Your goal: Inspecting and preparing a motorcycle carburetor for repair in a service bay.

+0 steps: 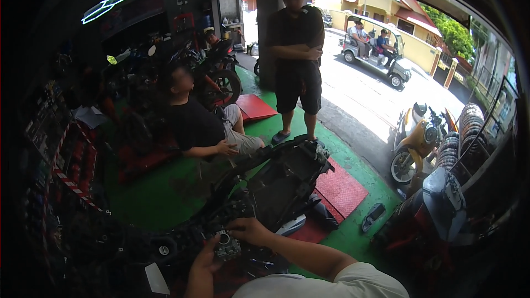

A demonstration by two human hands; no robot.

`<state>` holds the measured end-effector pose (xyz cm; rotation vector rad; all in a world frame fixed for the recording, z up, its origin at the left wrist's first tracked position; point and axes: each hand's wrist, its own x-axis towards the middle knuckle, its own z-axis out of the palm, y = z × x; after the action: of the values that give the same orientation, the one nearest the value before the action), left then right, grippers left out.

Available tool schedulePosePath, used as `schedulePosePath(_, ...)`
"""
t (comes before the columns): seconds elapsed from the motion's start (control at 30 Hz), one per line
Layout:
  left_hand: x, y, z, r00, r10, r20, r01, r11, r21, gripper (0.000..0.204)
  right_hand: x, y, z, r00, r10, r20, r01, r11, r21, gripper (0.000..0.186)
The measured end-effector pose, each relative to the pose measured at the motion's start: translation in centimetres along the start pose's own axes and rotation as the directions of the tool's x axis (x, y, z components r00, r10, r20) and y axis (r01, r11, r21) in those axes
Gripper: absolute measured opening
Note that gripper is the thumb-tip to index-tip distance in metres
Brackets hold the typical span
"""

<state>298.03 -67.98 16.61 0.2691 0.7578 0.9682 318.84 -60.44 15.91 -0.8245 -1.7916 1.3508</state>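
Observation:
Low in the picture, my left hand [206, 256] is closed around the side of a grey metal carburetor-like part [228, 250] with a round bore facing up. My right hand [249, 230] reaches over from the right, its fingers bent together at the upper edge of that part. Whatever lies between those fingertips is too small and dark to make out. Just beyond both hands stands a stripped scooter frame [281, 179], its dark body open and its inner parts bare.
A seated person [193, 127] is left of the frame; another person [298, 49] stands behind it with folded arms. Red ramps [342, 187] lie on the green floor. A sandal [374, 217], a scooter [444, 204] and a yellow motorcycle [422, 138] are at right.

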Motion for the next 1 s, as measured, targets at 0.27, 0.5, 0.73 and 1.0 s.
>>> schedulePosePath(0.27,0.5,-0.3,0.0,1.0,-0.006,0.014,0.006,0.999,0.044,0.051,-0.4,-0.8,-0.7,0.999,0.049,-0.012,-0.049,0.999,0.021,0.027)
schedulePosePath(0.5,1.1,-0.3,-0.1,1.0,-0.011,0.014,0.01,0.998,0.068,0.051,-0.3,-0.6,-1.2,0.986,0.164,-0.019,-0.165,0.986,-0.037,0.027)
schedulePosePath(0.73,1.3,-0.5,0.1,1.0,0.014,0.003,-0.014,0.995,0.099,0.055,-0.3,-1.1,-1.9,0.996,0.084,-0.013,-0.084,0.996,-0.036,0.027)
schedulePosePath(1.0,1.6,-0.5,0.8,0.998,0.037,0.049,-0.043,0.992,0.116,0.058,-0.4,-0.8,-2.0,1.0,-0.005,-0.027,0.005,1.0,-0.027,0.027)
